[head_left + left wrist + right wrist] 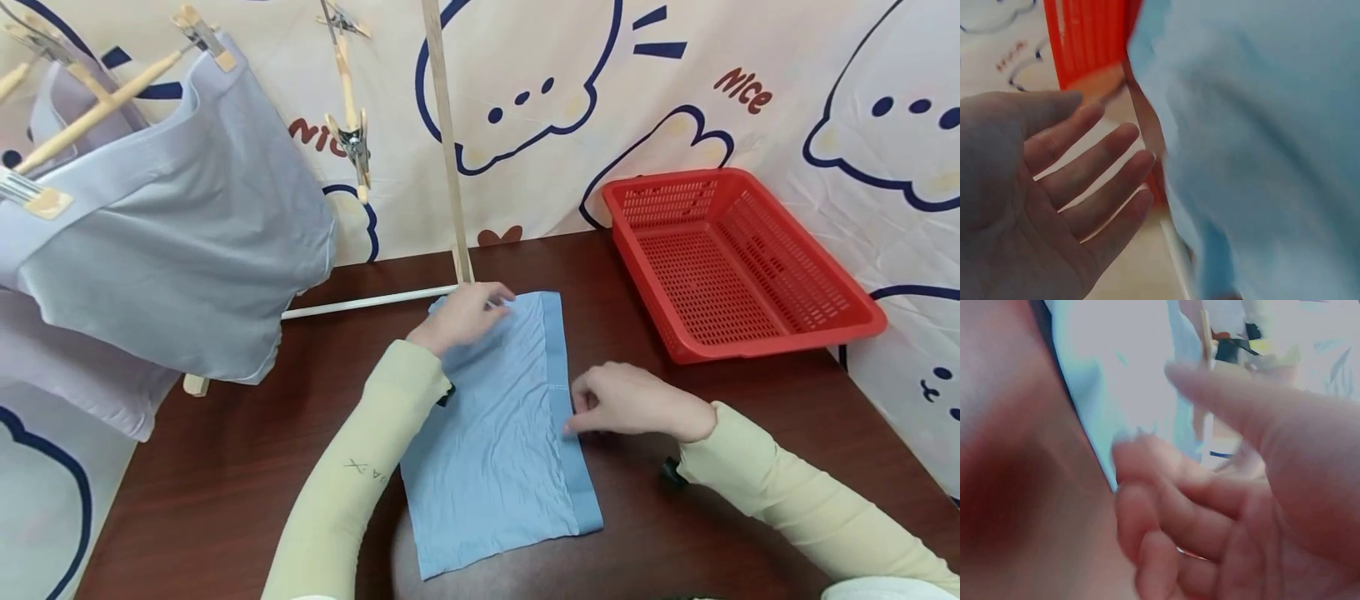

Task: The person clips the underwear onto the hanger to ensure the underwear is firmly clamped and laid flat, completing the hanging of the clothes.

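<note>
A light blue garment (495, 467) lies flat and wrinkled on the table, a smoother, darker blue band running down its right side. Over its far left part is my left hand (463, 317). In the left wrist view that hand's fingers (1094, 159) are spread and relaxed, with nothing in them. My right hand (630, 400) is at the band's right edge, about midway along. The right wrist view shows its fingers (1138, 515) loosely curled and the thumb apart from them, holding nothing. Blue cloth fills much of the left wrist view, blurred.
A red plastic basket (765, 333) stands at the back right of the dark wood table (225, 483). At the left, grey-blue underpants (187, 217) hang from a wooden clip hanger. A wooden post (448, 142) rises behind the garment, near a hanging hanger with clips (352, 142).
</note>
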Demonstrator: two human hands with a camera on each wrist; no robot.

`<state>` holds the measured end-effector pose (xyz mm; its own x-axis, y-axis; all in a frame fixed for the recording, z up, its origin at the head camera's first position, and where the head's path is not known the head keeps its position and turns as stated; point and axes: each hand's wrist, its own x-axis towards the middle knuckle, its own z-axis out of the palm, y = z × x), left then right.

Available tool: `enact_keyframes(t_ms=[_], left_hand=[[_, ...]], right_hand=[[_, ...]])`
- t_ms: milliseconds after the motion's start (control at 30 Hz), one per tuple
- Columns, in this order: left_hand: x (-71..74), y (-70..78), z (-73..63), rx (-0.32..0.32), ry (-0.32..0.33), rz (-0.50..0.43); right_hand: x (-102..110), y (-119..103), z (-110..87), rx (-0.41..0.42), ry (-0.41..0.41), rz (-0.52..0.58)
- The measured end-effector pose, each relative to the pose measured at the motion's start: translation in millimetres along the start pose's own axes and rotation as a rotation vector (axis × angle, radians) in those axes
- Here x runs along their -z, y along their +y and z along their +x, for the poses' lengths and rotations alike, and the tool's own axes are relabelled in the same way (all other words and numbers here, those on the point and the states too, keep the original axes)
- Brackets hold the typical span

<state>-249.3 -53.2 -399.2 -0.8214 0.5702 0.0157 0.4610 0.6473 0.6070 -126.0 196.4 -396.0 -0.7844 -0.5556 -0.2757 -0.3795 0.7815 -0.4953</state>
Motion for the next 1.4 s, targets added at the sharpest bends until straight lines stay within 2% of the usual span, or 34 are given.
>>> enact_keyframes(t_ms=[100,167,267,433,667,767,867,967,1033,1133,1267,1400], left_hand=[[8.8,-17.0,-9.9,0.06,0.018,0.038],[12.4,-26.3,-16.1,0.101,0.005,0.062],[13.0,-36.7,-24.8,0.152,-0.027,0.11],[7.7,-45.8,-42.8,0.164,-0.069,0.207],[9.6,-41.7,-78.3,0.159,-0.166,0.401],[13.8,-38.3,-88.3,0.151,-0.181,0.407],[18.8,-40.6,-87.7,0.119,-0.096,0.342],[23.5,-49.8,-79.4,0.105,0.021,0.263],[26.1,-57.4,-72.9,0.113,0.067,0.229],[27.5,-68.4,-64.1,0.144,0.082,0.187],[25.3,-79.7,-56.4,0.179,0.086,0.141],[25.9,-87.6,-54.5,0.201,0.127,0.11]], right_hand=[[2.0,-2.0,9.2,0.053,0.135,-0.084],[-0.4,-4.6,15.8,0.1,0.145,-0.117],[-8.8,-5.1,26.8,0.136,0.099,-0.164],[-18.0,-1.9,38.9,0.152,0.015,-0.18],[-15.9,-3.0,27.2,0.171,-0.065,-0.168],[-14.3,-9.1,19.3,0.186,-0.087,-0.179],[-4.2,-13.8,19.5,0.208,-0.034,-0.174],[13.8,-11.2,33.5,0.217,0.105,-0.151],[25.5,-4.0,49.1,0.196,0.203,-0.124],[33.9,12.4,76.2,0.105,0.283,-0.052],[31.6,32.7,107.6,-0.009,0.298,0.016],[31.5,42.9,124.3,-0.062,0.314,0.019]])
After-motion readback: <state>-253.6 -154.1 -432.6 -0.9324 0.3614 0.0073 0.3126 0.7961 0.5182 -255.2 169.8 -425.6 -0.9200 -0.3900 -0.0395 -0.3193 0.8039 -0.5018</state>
